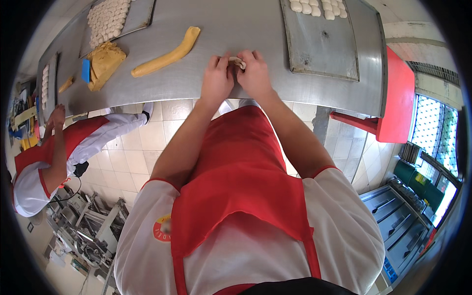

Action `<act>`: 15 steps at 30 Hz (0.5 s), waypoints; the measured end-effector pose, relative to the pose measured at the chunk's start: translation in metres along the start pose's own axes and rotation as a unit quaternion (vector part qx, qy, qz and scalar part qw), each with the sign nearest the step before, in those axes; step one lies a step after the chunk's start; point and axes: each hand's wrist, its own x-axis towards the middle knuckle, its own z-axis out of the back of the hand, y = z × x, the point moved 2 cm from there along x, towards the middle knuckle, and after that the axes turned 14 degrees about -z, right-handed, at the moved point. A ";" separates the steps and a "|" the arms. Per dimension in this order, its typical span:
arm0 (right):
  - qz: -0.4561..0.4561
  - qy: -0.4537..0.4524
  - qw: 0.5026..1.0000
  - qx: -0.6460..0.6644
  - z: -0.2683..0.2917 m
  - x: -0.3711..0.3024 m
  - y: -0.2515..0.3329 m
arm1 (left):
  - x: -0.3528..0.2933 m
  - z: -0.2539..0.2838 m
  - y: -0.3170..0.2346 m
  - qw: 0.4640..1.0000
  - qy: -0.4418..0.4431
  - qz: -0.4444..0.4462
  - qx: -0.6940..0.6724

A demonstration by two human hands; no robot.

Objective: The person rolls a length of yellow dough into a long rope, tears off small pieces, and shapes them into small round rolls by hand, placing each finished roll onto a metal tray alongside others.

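Both my hands meet over the near part of the steel table, closed around a small piece of pale dough (238,62). My left hand (218,77) grips its left side, and my right hand (254,73) has its fingers curled over the right side. Much of the dough is hidden by my fingers. To the left of my hands lies a long yellow roll (167,55) of filling or dough, bent at its far end. Farther left sits a large yellow mass (105,64) with a blue scraper (86,71) against it.
The steel table (221,105) spans the view. A tray (322,54) at right holds dough balls (306,7); another tray (145,22) at far left carries many dough pieces (105,22). A co-worker (54,152) stands at left. A red panel (398,98) adjoins the table's right end.
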 end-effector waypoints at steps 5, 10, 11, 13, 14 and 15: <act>-0.091 0.013 0.968 0.235 -0.008 -0.038 -0.012 | -0.046 -0.021 -0.009 0.990 0.021 -0.139 -0.032; -0.094 0.066 0.985 0.130 0.007 -0.041 -0.010 | -0.047 -0.029 -0.011 0.982 0.052 -0.184 0.007; -0.084 0.083 0.988 0.097 0.012 -0.038 -0.012 | -0.047 -0.026 -0.011 0.981 0.059 -0.182 -0.002; -0.026 0.088 0.996 0.009 0.026 -0.024 -0.013 | -0.044 -0.018 -0.010 0.981 0.070 -0.179 -0.018; 0.018 0.077 0.996 -0.047 0.033 -0.013 -0.017 | -0.036 -0.008 -0.008 0.984 0.060 -0.144 -0.084; 0.063 0.066 0.991 -0.101 0.033 -0.003 -0.019 | -0.027 0.004 -0.002 0.981 0.048 -0.108 -0.150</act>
